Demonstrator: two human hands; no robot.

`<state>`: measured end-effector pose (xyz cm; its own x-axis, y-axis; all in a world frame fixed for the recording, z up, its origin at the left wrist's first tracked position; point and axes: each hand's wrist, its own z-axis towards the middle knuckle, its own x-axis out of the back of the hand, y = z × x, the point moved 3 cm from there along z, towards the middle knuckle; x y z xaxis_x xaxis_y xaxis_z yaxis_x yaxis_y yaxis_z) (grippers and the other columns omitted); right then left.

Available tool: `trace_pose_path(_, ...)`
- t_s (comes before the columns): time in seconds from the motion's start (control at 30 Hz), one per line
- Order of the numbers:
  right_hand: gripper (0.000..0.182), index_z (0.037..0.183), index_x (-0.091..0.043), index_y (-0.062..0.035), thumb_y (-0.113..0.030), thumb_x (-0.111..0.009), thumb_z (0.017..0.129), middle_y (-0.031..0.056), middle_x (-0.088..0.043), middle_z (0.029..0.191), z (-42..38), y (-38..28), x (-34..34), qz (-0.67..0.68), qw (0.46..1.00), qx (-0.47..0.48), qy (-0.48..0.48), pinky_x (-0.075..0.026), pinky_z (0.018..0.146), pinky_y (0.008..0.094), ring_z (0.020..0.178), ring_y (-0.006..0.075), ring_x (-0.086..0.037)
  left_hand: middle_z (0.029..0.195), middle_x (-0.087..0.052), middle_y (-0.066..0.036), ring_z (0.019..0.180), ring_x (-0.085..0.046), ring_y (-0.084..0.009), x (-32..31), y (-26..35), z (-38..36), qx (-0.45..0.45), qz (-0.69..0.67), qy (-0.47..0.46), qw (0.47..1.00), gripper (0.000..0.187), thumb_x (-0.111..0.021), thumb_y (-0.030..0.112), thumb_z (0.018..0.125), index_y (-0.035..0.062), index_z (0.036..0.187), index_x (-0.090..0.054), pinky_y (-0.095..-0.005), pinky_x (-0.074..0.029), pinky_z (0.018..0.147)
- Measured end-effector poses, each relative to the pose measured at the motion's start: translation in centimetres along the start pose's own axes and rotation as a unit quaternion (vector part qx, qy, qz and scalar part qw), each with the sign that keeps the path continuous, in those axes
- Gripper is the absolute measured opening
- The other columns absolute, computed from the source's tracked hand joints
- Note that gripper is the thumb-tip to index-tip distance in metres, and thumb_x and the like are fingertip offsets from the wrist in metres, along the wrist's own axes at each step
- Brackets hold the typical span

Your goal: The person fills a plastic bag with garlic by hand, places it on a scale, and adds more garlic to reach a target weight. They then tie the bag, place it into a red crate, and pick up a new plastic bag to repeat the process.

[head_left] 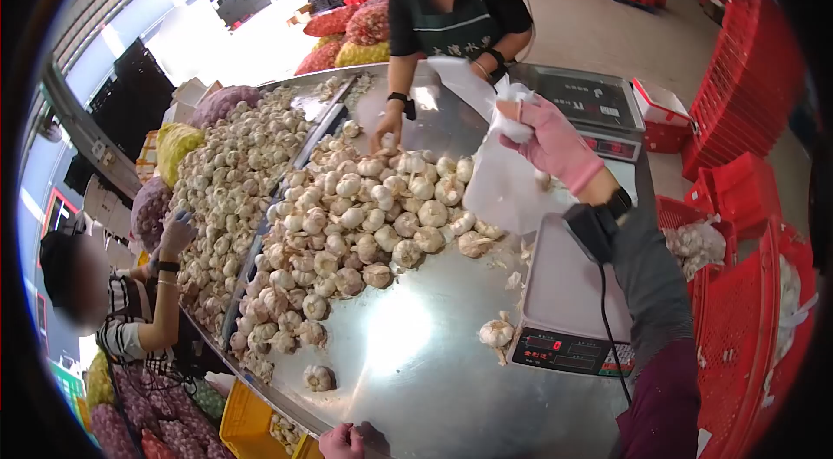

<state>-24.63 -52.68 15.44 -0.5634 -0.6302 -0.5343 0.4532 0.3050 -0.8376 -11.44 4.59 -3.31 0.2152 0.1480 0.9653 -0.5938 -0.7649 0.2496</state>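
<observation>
My right hand [560,142], in a pink glove, is closed around the bunched top of a thin white plastic bag [508,190]. The bag hangs down at the right side of a large heap of garlic bulbs [373,216] on the metal table [408,398]. At the table's near edge, the curled fingers of my left hand [343,442] show only in part; whatever they may hold is hidden. A single garlic bulb [496,333] lies left of the digital scale [573,281], whose display reads 0. Another loose bulb [319,378] lies nearer to my left hand.
Across the table a person [455,21] reaches one hand into the heap. Another person [130,294] stands at the left beside a second garlic pile [234,190]. A second scale [581,103] sits at the far right. Red crates [737,86] stack up along the right.
</observation>
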Motion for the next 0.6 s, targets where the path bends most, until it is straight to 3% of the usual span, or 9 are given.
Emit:
trace_pose_path(0.07,0.027,0.109,-0.056,-0.0039,-0.005,-0.063,0.083,0.0021,-0.062,0.091,-4.1,-1.8,-7.1,0.005,0.998,-0.002,-0.059,-0.053,0.061,0.0246,0.08,0.0107,-0.062,0.076,-0.066,-0.014,0.071,-0.063,-0.0293,0.2,0.6,0.9,0.016,-0.005,0.004,1.0,0.019,-0.059,0.028,0.086,0.0123,0.091,-0.067,-0.041,-0.049,0.059)
trace_pose_path(0.1,0.037,0.118,-0.053,-0.0057,-0.006,-0.063,0.082,0.0037,-0.061,0.097,-5.0,-1.0,-9.2,-0.02,0.991,0.006,-0.135,-0.055,0.069,0.0265,0.082,0.0129,-0.063,0.088,-0.064,-0.015,0.082,-0.061,-0.0306,0.2,1.1,1.9,-0.025,-0.092,0.059,0.994,0.03,-0.066,0.027,0.079,0.0078,0.102,-0.063,-0.0409,-0.048,0.068)
trace_pose_path(0.13,0.044,0.122,-0.05,-0.0052,-0.004,-0.063,0.081,0.0044,-0.061,0.098,-7.9,-0.7,-12.4,-0.076,0.988,-0.05,-0.121,-0.053,0.071,0.0261,0.082,0.0145,-0.063,0.1,-0.062,-0.016,0.092,-0.058,-0.0319,1.2,1.9,2.7,-0.066,-0.175,0.114,0.976,0.049,-0.074,0.026,0.072,0.0033,0.112,-0.059,-0.0408,-0.047,0.076)
trace_pose_path(0.17,0.042,0.121,-0.052,-0.0053,-0.006,-0.065,0.081,0.0017,-0.062,0.095,-10.4,1.3,-15.1,-0.076,0.98,-0.056,-0.174,-0.052,0.074,0.0269,0.083,0.0124,-0.063,0.124,-0.048,-0.02,0.112,-0.048,-0.0322,4.3,5.2,3.4,-0.104,-0.187,0.157,0.964,0.077,-0.079,0.024,0.067,-0.0006,0.131,-0.043,-0.0416,-0.04,0.095)
trace_pose_path(0.23,0.04,0.117,-0.056,-0.0056,-0.009,-0.069,0.08,-0.0038,-0.063,0.09,-15.5,5.2,-20.6,-0.075,0.955,-0.066,-0.28,-0.051,0.079,0.0285,0.085,0.0082,-0.061,0.13,-0.041,-0.023,0.118,-0.044,-0.0342,9.6,11.0,4.0,-0.17,-0.31,0.238,0.905,0.084,-0.08,0.025,0.069,0.0005,0.137,-0.037,-0.0462,-0.034,0.102)
trace_pose_path(0.43,0.036,0.115,-0.058,-0.0063,-0.011,-0.066,0.079,0.0037,-0.061,0.103,-29.9,14.0,-29.0,-0.216,0.853,0.073,-0.469,-0.048,0.086,0.0341,0.096,0.0177,-0.059,0.111,-0.055,-0.015,0.106,-0.054,-0.0306,11.7,8.2,5.9,-0.248,-0.296,0.348,0.855,0.055,-0.073,0.019,0.069,0.0033,0.116,-0.052,-0.0438,-0.036,0.101)
trace_pose_path(0.53,0.035,0.113,-0.059,-0.0067,-0.012,-0.065,0.079,0.0074,-0.06,0.11,-33.9,15.5,-31.6,-0.308,0.808,0.213,-0.455,-0.047,0.089,0.0369,0.101,0.0224,-0.059,0.101,-0.063,-0.011,0.1,-0.058,-0.0287,15.2,1.2,2.7,-0.183,-0.195,0.471,0.841,0.041,-0.07,0.017,0.069,0.0047,0.106,-0.06,-0.0427,-0.037,0.1)
trace_pose_path(0.57,0.035,0.113,-0.059,-0.0068,-0.012,-0.064,0.079,0.0086,-0.059,0.112,-34.4,15.7,-32.8,-0.338,0.797,0.247,-0.435,-0.046,0.09,0.0379,0.103,0.0239,-0.058,0.08,-0.064,-0.006,0.083,-0.061,-0.0273,18.2,-0.8,0.4,-0.136,-0.173,0.547,0.808,0.021,-0.065,0.013,0.066,0.006,0.085,-0.062,-0.0378,-0.044,0.089)
trace_pose_path(0.6,0.034,0.112,-0.06,-0.0069,-0.012,-0.064,0.079,0.0099,-0.059,0.114,-34.6,15.9,-34.2,-0.359,0.798,0.253,-0.413,-0.046,0.091,0.0388,0.105,0.0255,-0.058,0.077,-0.061,-0.007,0.079,-0.06,-0.0277,19.6,-3.4,-2.0,-0.098,-0.131,0.555,0.816,0.018,-0.064,0.012,0.067,0.0063,0.083,-0.062,-0.0379,-0.045,0.082)
